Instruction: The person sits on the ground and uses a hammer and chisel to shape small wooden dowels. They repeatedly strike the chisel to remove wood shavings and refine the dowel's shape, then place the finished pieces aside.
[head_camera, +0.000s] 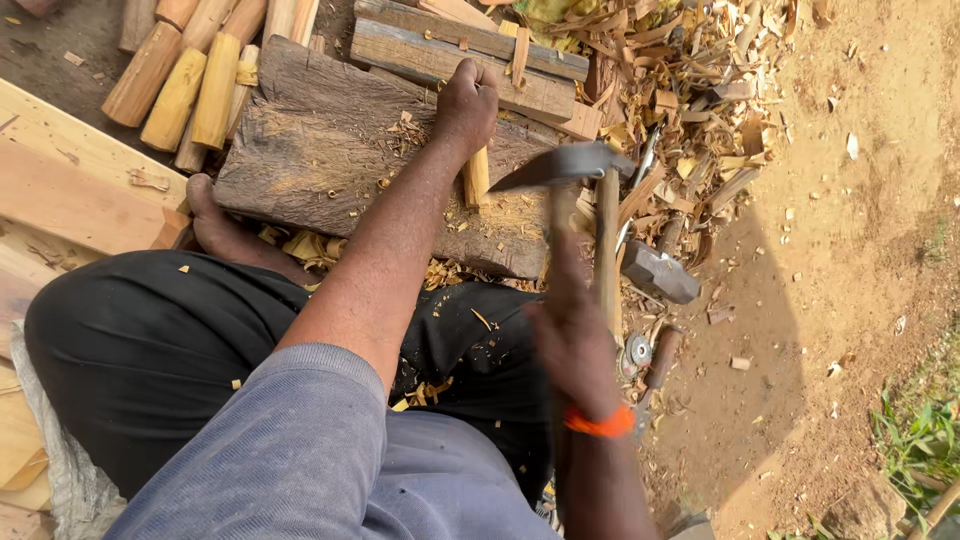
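Observation:
My left hand (466, 103) grips a short pale wooden peg (477, 178), standing it upright on a worn dark chopping block (320, 150). My right hand (572, 340), with an orange band at the wrist, is closed on the wooden handle of a hatchet. It is blurred by motion. The hatchet's metal blade (560, 165) hovers just right of the peg, near its lower end. My sleeves are grey-blue and my legs in black trousers lie below the block.
Several rounded wooden billets (185, 75) lie at the top left. Planks (450, 55) rest behind the block. A heap of wood shavings (690, 80) spreads to the right. A hammer head (658, 272) and other tools lie on the dirt. Light boards (60, 190) sit at left.

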